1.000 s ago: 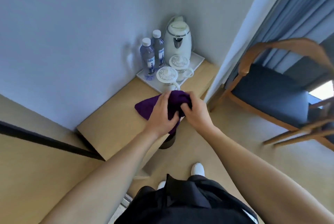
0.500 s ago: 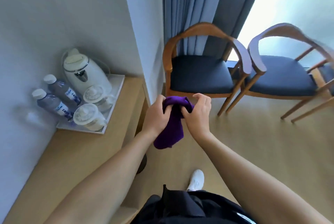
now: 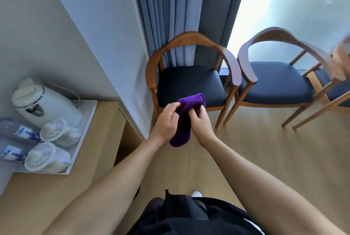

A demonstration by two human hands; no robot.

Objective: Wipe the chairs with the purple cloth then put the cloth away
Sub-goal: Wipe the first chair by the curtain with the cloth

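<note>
Before the nearest wooden armchair with dark seat (image 3: 189, 83), left hand (image 3: 167, 121) and right hand (image 3: 199, 121) both clutch the bunched purple cloth (image 3: 184, 119).

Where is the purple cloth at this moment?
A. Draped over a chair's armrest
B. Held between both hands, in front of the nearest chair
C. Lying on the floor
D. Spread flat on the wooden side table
B: the purple cloth hangs bunched between the left hand and the right hand, held in the air in front of the nearest chair, with its lower end dangling free above the floor.
</note>
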